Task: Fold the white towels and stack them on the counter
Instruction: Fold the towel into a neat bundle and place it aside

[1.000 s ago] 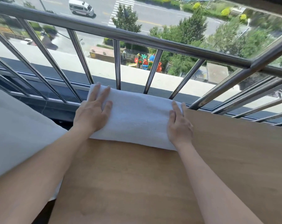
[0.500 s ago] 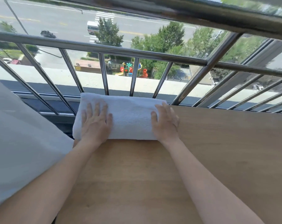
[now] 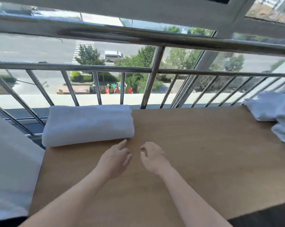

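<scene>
Both hands were low over the wooden counter (image 3: 195,153) with nothing in them: the left hand (image 3: 114,159) had its fingers loosely spread, and the right hand (image 3: 153,158) had its fingers slackly curled. The folded white towel (image 3: 87,124) lay just beyond the left fingertips, with its near right corner almost at the index finger and its far side by the metal railing (image 3: 151,89). Well off to the right of the right fingers sat a heap of unfolded towels (image 3: 272,112).
</scene>
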`<state>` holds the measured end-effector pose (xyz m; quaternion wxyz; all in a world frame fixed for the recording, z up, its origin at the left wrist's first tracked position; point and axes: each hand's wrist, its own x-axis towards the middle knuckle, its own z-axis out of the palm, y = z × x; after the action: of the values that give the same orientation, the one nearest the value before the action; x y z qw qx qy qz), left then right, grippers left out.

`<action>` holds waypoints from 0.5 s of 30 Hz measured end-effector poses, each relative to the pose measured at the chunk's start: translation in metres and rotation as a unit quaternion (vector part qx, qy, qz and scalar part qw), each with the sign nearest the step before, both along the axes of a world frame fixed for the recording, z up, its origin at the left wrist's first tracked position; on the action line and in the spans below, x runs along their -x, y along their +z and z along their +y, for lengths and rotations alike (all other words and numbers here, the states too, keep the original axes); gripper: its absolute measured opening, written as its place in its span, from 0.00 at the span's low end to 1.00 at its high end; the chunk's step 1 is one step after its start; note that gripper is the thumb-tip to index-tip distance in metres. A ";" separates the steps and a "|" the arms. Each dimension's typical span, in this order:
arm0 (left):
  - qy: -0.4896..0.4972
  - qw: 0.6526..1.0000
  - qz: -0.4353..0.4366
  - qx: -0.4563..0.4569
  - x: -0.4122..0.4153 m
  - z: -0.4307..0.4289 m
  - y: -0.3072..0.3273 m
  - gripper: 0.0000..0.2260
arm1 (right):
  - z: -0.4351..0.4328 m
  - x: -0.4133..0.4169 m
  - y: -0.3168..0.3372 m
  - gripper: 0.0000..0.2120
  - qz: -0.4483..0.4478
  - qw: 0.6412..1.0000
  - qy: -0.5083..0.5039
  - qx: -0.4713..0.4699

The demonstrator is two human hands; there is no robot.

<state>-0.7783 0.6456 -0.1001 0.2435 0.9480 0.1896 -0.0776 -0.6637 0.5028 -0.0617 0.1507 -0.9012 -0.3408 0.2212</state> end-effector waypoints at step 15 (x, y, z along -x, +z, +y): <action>-0.140 0.988 0.061 -0.008 -0.124 -0.301 0.020 0.16 | -0.339 -0.063 -0.008 0.13 0.097 0.984 -0.150 0.018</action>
<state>-0.6544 0.3447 -0.0800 0.2105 0.9607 0.0703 -0.1666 -0.6009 0.1638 -0.0696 0.1986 -0.9188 -0.1820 0.2886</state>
